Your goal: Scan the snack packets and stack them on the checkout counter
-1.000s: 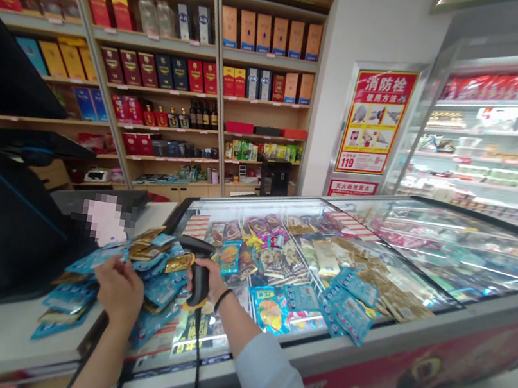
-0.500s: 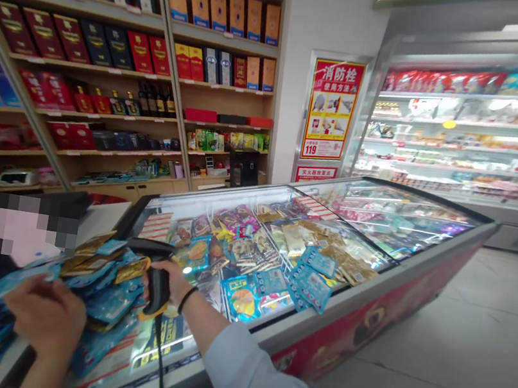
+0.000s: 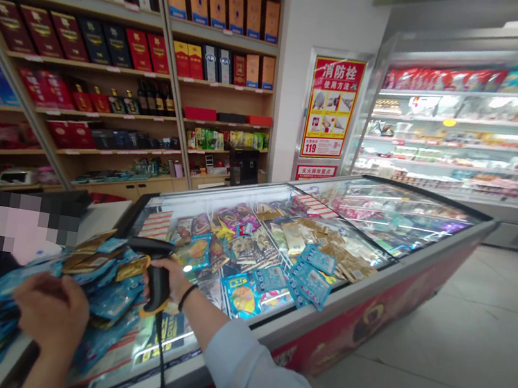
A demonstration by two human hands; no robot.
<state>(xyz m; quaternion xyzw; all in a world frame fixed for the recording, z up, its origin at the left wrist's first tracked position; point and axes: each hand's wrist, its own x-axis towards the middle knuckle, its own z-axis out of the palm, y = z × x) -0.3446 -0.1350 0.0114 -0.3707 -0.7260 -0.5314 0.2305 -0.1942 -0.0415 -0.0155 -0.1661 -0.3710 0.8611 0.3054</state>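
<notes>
Blue packets (image 3: 114, 301) lie heaped around the freezer (image 3: 345, 336) at its near left end, so, with my right grip (image 3: 169, 279) wrapped round the scanner (image 3: 158, 287) and my left grip (image 3: 53, 314), pinching or not I cannot tell, beside them, I should present each flat.

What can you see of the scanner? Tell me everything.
The scanner is pistol-shaped: a dark head on a black, plastic-looking handle, with yellow-orange trim below the head and at the base. The right hand grips the handle, holding it roughly upright over the glass-topped freezer. Its head faces picture-left, by blue packets; whether they touch is unclear. A black cord runs down from the base.
</notes>
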